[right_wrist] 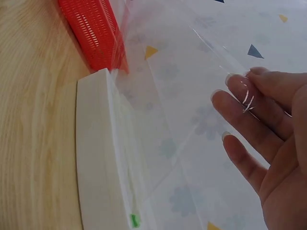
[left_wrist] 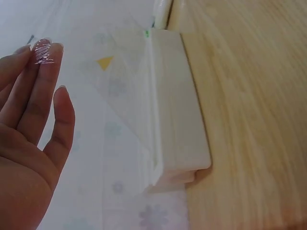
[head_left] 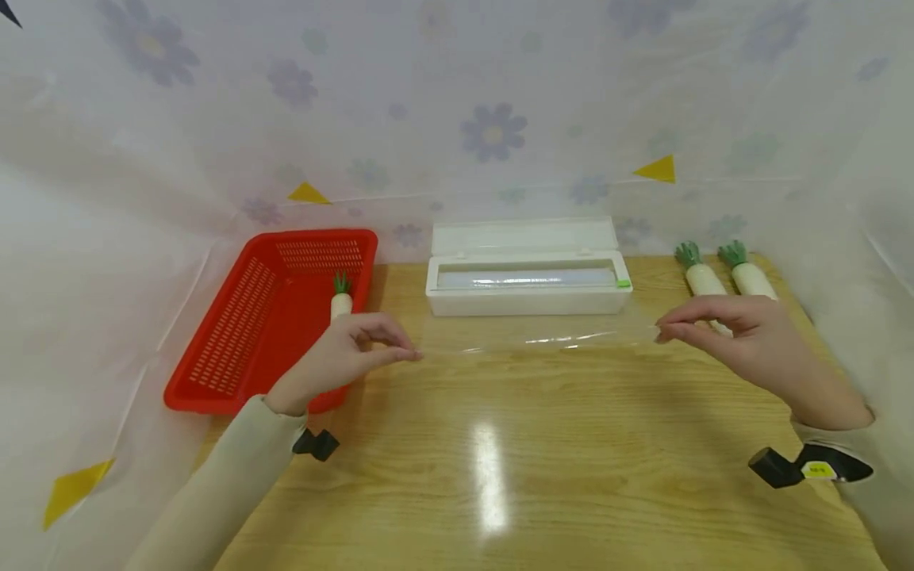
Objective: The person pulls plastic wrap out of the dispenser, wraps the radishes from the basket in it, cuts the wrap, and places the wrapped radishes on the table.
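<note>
A clear sheet of plastic wrap (head_left: 564,341) stretches between both hands above the wooden table. My left hand (head_left: 350,353) pinches its left end between thumb and fingertips, close to the red basket. The opposite end is pinched by my right hand (head_left: 739,337), in front of two white radishes. Just behind the sheet stands a white wrap box (head_left: 528,301), lid raised, with a roll of wrap (head_left: 524,278) inside. In the left wrist view, crinkled film (left_wrist: 44,51) shows at the fingertips. The right wrist view likewise shows film (right_wrist: 248,98) over the fingers.
The red basket (head_left: 207,396) at the left holds a radish (head_left: 341,304) with green leaves, partly hidden by the left hand. Two more radishes (head_left: 703,281) lie at the back right. A flowered sheet (head_left: 493,95) hangs behind and along the sides of the table (head_left: 428,476).
</note>
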A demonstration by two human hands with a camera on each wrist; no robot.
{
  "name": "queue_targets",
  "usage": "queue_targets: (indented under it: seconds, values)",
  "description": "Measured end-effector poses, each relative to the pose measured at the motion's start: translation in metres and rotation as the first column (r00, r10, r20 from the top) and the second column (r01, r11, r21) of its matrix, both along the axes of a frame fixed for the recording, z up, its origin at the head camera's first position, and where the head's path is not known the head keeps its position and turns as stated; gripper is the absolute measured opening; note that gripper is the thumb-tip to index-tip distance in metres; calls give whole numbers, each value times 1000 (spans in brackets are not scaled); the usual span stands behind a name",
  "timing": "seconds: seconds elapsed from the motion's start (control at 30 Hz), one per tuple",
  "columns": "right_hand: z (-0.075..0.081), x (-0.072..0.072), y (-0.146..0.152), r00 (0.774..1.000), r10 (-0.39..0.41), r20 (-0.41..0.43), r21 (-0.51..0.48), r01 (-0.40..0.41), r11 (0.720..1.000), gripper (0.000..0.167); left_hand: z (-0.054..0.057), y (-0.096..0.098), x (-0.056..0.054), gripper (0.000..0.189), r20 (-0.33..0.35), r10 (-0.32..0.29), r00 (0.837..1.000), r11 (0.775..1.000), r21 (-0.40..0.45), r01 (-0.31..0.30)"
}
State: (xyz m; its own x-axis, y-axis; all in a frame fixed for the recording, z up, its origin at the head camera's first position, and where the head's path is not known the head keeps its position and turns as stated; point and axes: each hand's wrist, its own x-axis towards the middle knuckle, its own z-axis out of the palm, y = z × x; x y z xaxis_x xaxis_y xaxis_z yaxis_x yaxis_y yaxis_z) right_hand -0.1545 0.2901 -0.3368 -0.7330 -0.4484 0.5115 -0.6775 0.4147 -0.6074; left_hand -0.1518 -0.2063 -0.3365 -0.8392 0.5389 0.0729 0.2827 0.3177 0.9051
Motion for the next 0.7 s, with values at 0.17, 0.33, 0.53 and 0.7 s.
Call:
queue_targets:
  seconds: [0.17, 0.33, 0.53, 0.7]
  values:
    - [-11, 12, 7, 995, 44, 94, 83, -52, 995, 40, -20, 3, 9, 6, 77, -63, 995, 996, -53, 67]
    - [-35, 15, 12, 977, 206, 52, 73, -210, 975, 48, -35, 3, 16, 7, 68, -134, 989, 985, -98, 141]
    - [-71, 22, 13, 934, 344, -94, 127, -331, 935, 28, -52, 6, 20, 12, -14, -263, 965, 952, -165, 257]
    - [-96, 30, 8, 924, 361, -130, 213, -329, 920, 14, -73, 10, 26, 11, -120, -317, 941, 919, -285, 273]
